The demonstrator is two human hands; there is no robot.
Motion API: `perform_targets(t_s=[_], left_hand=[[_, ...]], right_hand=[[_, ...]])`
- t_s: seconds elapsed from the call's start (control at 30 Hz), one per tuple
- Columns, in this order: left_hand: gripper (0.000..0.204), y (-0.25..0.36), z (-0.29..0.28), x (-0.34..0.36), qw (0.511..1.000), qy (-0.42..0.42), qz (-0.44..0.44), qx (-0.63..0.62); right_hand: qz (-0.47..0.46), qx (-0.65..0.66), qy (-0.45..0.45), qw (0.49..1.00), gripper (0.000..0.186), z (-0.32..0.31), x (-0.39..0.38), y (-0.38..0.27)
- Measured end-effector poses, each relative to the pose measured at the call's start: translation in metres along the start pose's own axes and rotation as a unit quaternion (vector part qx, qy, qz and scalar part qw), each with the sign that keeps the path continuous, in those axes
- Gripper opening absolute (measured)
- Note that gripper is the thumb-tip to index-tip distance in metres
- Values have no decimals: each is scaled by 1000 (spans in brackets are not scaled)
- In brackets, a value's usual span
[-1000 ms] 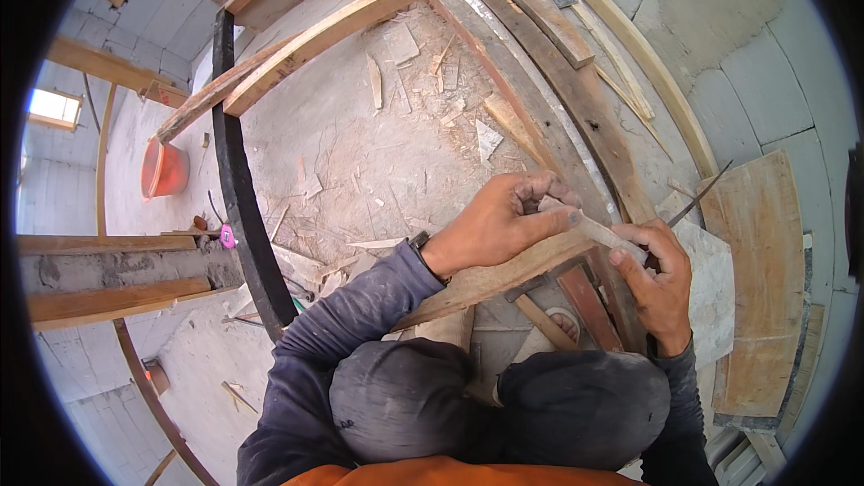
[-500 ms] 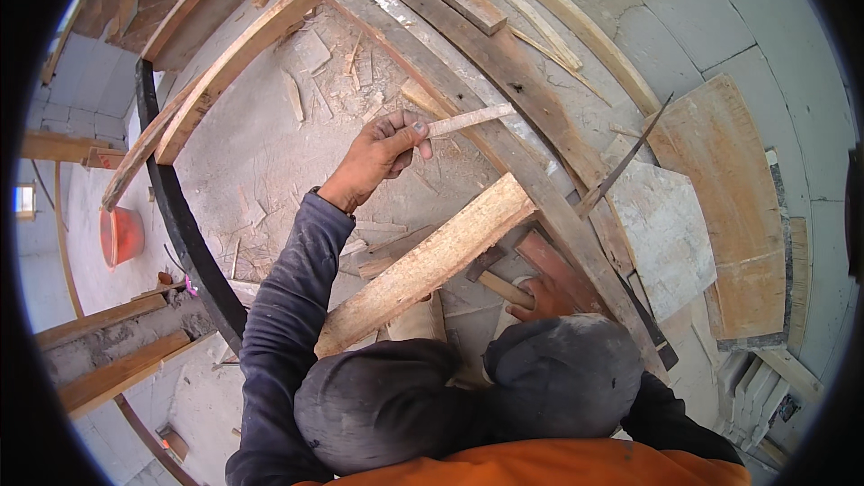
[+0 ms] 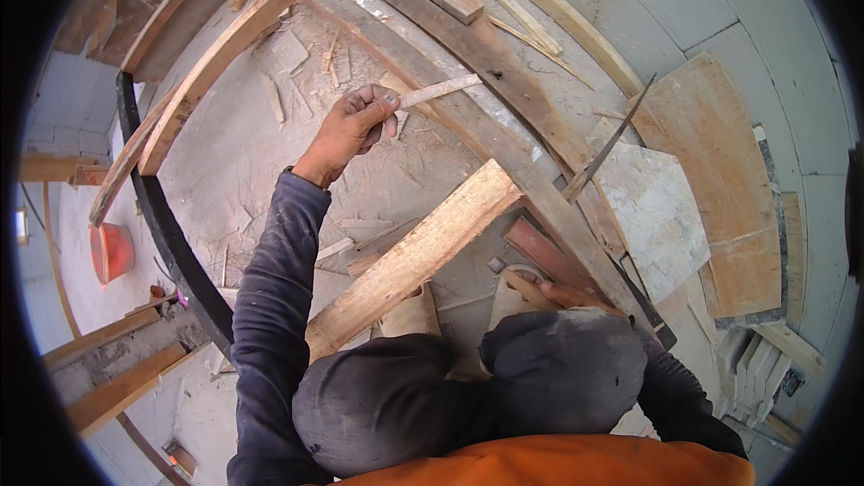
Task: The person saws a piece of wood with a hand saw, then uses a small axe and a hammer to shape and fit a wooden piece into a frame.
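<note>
My left hand (image 3: 355, 126) is closed in a pinch on one end of a thin, pale wood strip (image 3: 441, 90). The strip's free end points right, over the long weathered boards. Low beside my right knee, my right hand (image 3: 571, 295) is partly hidden by the knee; its fingers wrap the end of a wooden-handled hammer (image 3: 526, 289). The hammer's head lies toward my shoes. A thick, rough-faced timber piece (image 3: 423, 256) slants up from my left knee to the board's edge, between my two hands. A reddish board (image 3: 549, 256) lies just beyond the right hand.
Long weathered boards (image 3: 513, 112) run diagonally across, with a handsaw (image 3: 612, 139) jutting up from them. Plywood (image 3: 720, 189) and a pale stone slab (image 3: 652, 216) lie right. Wood scraps litter the floor. A curved-looking beam (image 3: 216, 72), black bar (image 3: 171, 225) and red bucket (image 3: 112, 252) are left.
My left hand and the strip have shifted slightly left and up in view. My right hand has drawn back to the right, tilting the hammer. The whole view has shifted slightly.
</note>
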State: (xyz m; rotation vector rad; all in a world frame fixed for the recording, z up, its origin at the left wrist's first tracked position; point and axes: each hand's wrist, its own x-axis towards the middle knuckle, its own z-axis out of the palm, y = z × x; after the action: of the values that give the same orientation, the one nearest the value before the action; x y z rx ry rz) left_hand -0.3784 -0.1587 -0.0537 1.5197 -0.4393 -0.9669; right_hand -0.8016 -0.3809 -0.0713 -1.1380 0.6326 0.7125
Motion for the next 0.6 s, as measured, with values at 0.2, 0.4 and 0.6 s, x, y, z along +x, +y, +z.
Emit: perform_targets(t_s=[0.2,0.4,0.6], left_hand=[[24,-6,33,15,999,-25,-4,39],[31,-7,54,5,992,-60,-22,109],[31,-12,60,-10,996,-40,-46,61]], right_hand=[[0,-137,-11,990,48,-11,-33,-54],[-126,-100,2,987,52,10,-68,-128],[-389,-442,338,734,62,19,-27,-196]])
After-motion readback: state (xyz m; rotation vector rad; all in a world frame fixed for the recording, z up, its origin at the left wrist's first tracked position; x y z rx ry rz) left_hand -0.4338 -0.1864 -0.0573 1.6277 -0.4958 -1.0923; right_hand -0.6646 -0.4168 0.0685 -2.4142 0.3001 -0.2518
